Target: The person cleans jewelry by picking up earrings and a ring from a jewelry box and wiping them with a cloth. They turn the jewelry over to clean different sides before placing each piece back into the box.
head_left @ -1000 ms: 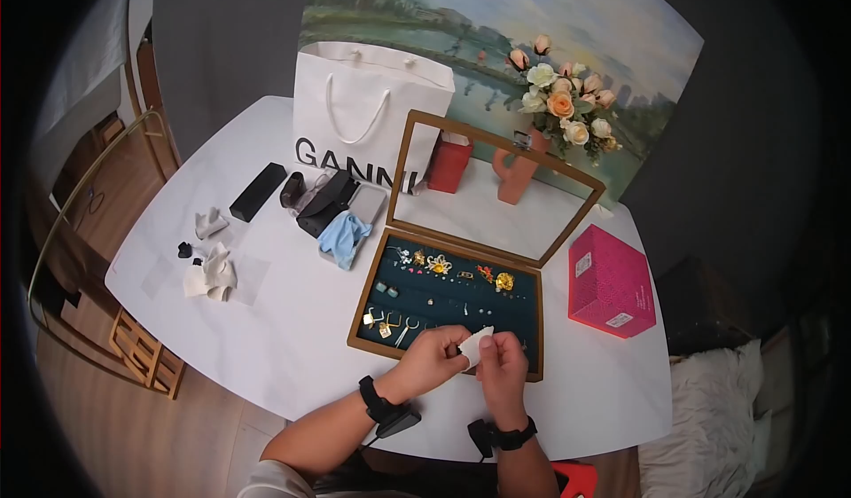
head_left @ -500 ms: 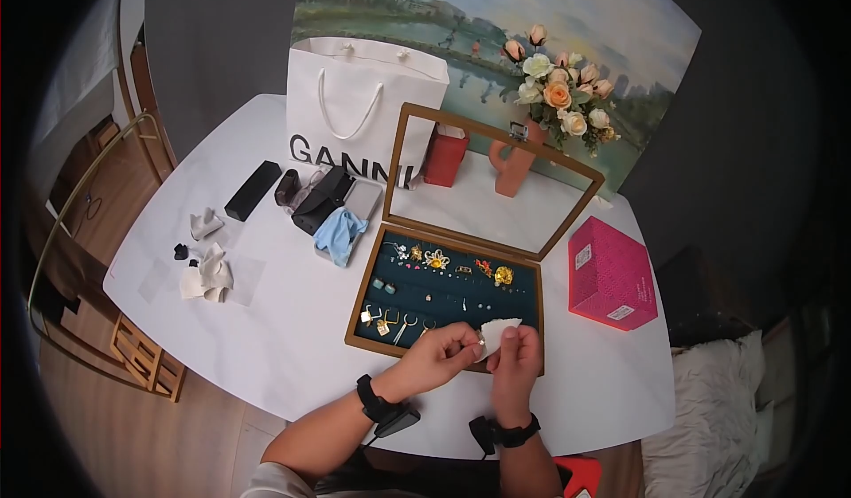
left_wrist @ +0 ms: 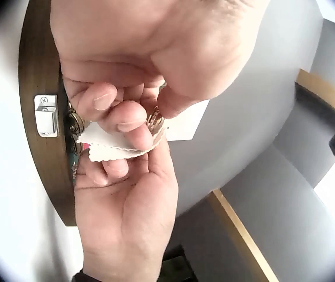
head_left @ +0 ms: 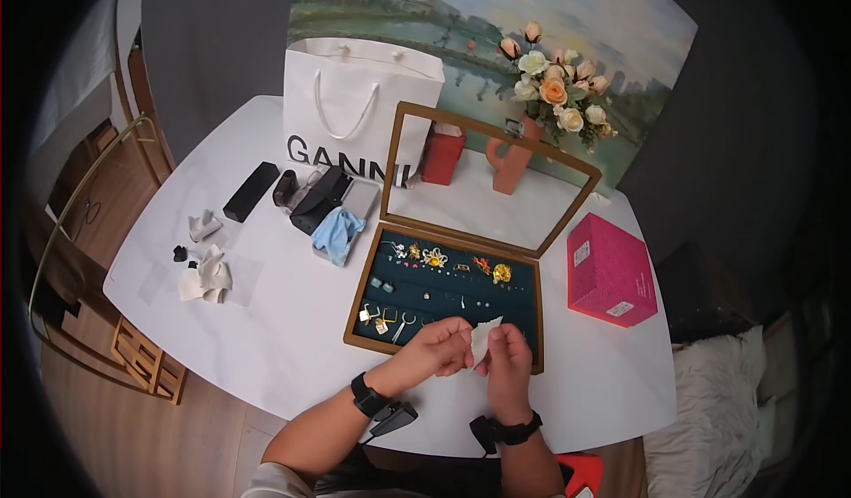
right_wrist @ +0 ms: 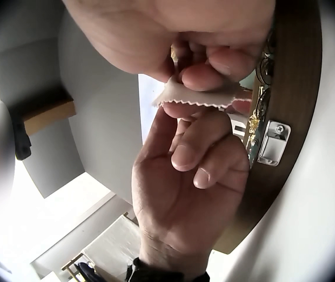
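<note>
Over the front of an open jewelry case [head_left: 365, 343], both hands meet around a small cream cloth [head_left: 484, 340] with a zigzag edge. The left hand [head_left: 430, 353] pinches a small gold piece of jewelry [left_wrist: 155, 120] between thumb and fingers; most of it is covered by fingers and cloth. My right hand [head_left: 509, 363] grips the cloth between thumb and fingers, its wavy edge [right_wrist: 197, 101] showing close against the left fingertips. Rows of jewelry, such as a yellow flower piece [head_left: 502, 273] and hoop earrings [head_left: 404, 322], lie on the dark green lining.
The case's glass lid [head_left: 574, 216] stands raised behind. Left of it are a light blue cloth [head_left: 337, 235], a black pouch [head_left: 319, 201] and a long black box [head_left: 251, 191]. Crumpled cream cloths [head_left: 208, 276] lie farther left. A pink box [head_left: 612, 272] sits at the right, a white paper bag [head_left: 359, 99] behind.
The cloth, spread out toward the right half a second ago, now stands narrower between the hands. Both hands have shifted slightly left, and the head view has moved a little.
</note>
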